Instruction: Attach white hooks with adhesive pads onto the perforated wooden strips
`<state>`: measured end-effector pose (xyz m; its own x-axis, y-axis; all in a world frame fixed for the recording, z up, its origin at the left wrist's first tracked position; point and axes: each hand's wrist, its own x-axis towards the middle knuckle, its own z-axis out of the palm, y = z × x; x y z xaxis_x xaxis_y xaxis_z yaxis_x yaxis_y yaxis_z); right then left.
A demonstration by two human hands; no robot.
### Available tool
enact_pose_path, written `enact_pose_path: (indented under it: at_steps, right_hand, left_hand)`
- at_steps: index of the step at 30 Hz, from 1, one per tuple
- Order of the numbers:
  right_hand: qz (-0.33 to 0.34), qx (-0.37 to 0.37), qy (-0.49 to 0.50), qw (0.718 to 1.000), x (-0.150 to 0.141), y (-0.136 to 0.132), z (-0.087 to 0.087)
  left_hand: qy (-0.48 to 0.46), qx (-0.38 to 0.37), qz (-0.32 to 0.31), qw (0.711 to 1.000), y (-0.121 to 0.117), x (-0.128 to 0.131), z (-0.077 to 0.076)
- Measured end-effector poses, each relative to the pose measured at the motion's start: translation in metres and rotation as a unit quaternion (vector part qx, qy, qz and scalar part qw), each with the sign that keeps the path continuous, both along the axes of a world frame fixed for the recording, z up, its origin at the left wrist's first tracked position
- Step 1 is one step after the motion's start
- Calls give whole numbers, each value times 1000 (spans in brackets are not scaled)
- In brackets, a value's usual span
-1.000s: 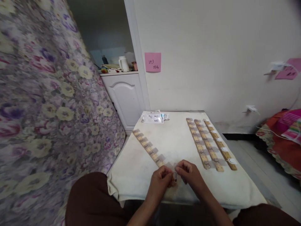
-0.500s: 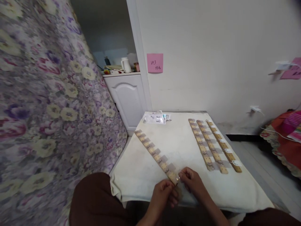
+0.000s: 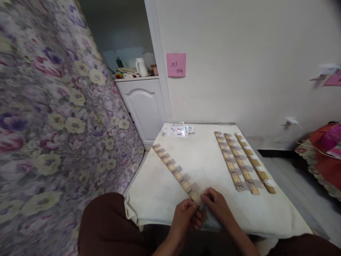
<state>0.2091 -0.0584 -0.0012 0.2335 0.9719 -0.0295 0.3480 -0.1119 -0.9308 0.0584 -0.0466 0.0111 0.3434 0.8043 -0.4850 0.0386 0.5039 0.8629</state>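
A long wooden strip with small holes lies slantwise on the cloth-covered table, its near end between my hands. Clear tags and small metal bits sit along it. My left hand is closed, with thumb and forefinger pinching the strip's near end. My right hand is closed too, its fingertips pinched at the same end from the right; whatever small piece they hold is too blurred to make out. Over to the right lie similar strips: two with clear tags, a left one and a middle one, and one with white round tags.
Clear plastic packaging lies at the table's back edge by the wall. A white cloth covers the table. A flowered curtain hangs at left. Behind stands a white cabinet with a white jug on top.
The camera view has shifted slightly. My right hand's fingertips have come closer to the strip's end, and the shiny small piece seen there earlier is now mostly hidden.
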Motion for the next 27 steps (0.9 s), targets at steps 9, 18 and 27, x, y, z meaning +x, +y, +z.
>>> enact_pose_path:
  at_steps: [9,18,27]
  right_hand:
    - [0,-12,-43,999,-2,-1,0]
    - [3,-31,-66,997,0,-2,5]
    - [-9,-39,-71,997,0,-2,6]
  left_hand:
    - [20,-23,-2,1000,4,2,-7]
    - [41,-36,-8,998,7,4,-8]
    - [52,-40,-17,998,7,6,-5]
